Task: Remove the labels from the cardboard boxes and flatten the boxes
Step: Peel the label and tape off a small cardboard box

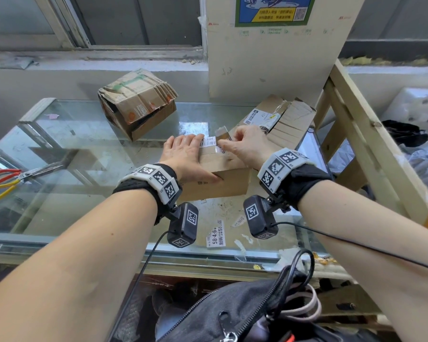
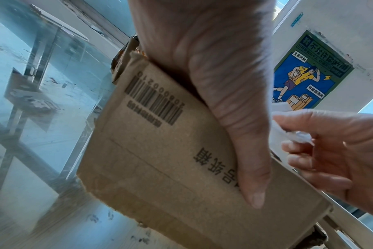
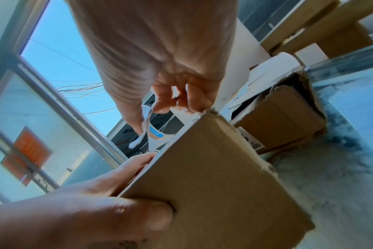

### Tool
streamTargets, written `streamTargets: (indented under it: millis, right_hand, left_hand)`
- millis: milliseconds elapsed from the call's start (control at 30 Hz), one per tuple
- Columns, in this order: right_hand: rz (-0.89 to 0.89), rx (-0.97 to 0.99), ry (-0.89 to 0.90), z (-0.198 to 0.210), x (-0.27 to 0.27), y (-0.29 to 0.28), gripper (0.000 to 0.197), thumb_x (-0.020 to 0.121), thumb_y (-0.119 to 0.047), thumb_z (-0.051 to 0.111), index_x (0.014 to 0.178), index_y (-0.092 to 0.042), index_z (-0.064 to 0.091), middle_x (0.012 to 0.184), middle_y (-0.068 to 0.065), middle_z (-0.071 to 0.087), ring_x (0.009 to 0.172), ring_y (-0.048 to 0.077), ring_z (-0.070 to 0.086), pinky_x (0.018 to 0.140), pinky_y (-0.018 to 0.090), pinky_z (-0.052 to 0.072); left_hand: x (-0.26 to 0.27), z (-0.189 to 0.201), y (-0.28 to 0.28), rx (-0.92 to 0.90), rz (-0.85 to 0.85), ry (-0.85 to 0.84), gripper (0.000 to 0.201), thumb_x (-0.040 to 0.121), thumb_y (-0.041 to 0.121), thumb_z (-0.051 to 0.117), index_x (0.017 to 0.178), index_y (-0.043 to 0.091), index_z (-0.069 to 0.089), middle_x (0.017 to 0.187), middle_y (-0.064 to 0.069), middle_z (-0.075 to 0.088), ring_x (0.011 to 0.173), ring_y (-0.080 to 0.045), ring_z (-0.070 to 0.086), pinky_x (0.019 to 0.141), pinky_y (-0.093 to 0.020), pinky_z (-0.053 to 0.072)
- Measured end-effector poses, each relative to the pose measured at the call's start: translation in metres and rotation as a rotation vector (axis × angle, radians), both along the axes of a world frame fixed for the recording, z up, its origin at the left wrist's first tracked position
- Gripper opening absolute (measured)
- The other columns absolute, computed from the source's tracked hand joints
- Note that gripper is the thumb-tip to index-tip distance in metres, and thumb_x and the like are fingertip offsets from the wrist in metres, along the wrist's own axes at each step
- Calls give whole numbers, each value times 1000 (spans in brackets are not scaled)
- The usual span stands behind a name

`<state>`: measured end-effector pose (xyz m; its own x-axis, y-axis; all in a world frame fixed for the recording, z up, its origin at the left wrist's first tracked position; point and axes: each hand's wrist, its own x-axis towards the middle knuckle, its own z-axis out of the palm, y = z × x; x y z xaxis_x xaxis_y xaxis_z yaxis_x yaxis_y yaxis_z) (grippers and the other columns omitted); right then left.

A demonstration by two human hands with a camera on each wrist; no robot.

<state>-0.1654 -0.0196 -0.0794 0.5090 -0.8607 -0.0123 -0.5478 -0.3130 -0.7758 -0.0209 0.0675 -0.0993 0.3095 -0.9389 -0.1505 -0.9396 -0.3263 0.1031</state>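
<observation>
A small brown cardboard box (image 1: 223,180) stands on the glass table (image 1: 89,134), seen close in the wrist views (image 2: 160,168) (image 3: 224,185). My left hand (image 1: 190,154) holds it, fingers flat over the top and thumb (image 2: 241,143) against the near side. A white barcode label (image 1: 209,143) sticks to the box top beside those fingers. My right hand (image 1: 242,146) pinches the label's lifted end (image 3: 153,134) between thumb and fingers, and that end curls up off the box.
A crushed box (image 1: 136,104) lies at the back left, and another labelled box (image 1: 277,119) behind my right hand. Red and yellow handled scissors (image 1: 10,178) lie far left. Torn labels (image 1: 218,234) lie near the front edge. A wooden frame (image 1: 371,149) stands right.
</observation>
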Motion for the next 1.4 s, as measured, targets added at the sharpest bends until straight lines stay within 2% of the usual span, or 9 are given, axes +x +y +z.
streamTargets:
  millis: [133,267,433,600,833,1033,1167,1300,1400]
  right_hand:
    - [-1,-80,34,5,-1,-1,27,88,-16,57,65,-17,42,68,-2,46,72,18,45,65,28,36]
    - [10,-322,200,8,-2,0,14,93,-19,46,82,-13,39,76,4,48,76,29,49,67,36,39]
    - [35,-412,212,4,-4,6,25,91,-23,58,102,-8,42,89,11,60,80,32,58,73,43,49]
    - [-20,-294,131,1,-6,3,12,89,-14,58,92,-13,47,94,9,60,89,28,57,80,41,48]
    - [223,-595,220,-6,-7,13,7,86,-7,62,92,-8,65,110,8,51,93,24,55,76,40,50]
    - [272,-441,217,-8,-13,16,26,84,-34,62,100,-15,69,115,2,49,104,16,52,88,38,49]
    - [209,-361,194,-6,-10,16,18,87,-29,64,100,-16,65,113,3,50,102,19,54,91,41,48]
    - [63,-241,234,1,-3,15,43,80,-29,72,109,-12,46,110,6,50,99,24,53,90,43,46]
    - [2,-253,387,7,0,12,54,78,-41,72,116,-11,47,119,9,45,111,25,47,94,38,43]
  left_hand:
    - [0,0,0,-5,4,1,120,58,80,66,151,24,14,152,1,26,143,-21,18,120,-42,1]
    - [-1,0,1,-7,6,-1,121,57,82,65,151,24,14,152,1,26,143,-21,17,120,-43,1]
    - [-2,-1,2,-7,11,-1,122,56,82,65,151,24,13,153,1,25,144,-21,16,120,-43,1]
    - [-1,-2,2,-1,16,-2,124,55,83,64,151,24,12,153,0,24,144,-21,16,120,-44,1]
    - [-4,-2,6,-11,21,-3,124,56,83,64,152,23,12,153,0,24,144,-20,15,120,-43,1]
    - [-6,-2,8,-10,21,4,123,59,82,63,152,23,10,154,0,22,144,-21,14,120,-44,1]
    - [-7,-1,8,-13,25,-6,122,58,82,63,152,22,12,154,-1,24,144,-21,15,120,-44,2]
    - [-7,-1,9,-6,30,-8,123,58,83,63,152,23,11,155,0,22,145,-20,14,120,-43,1]
    - [-7,-1,9,-2,32,-8,125,57,84,63,152,23,11,155,0,21,145,-20,14,120,-43,1]
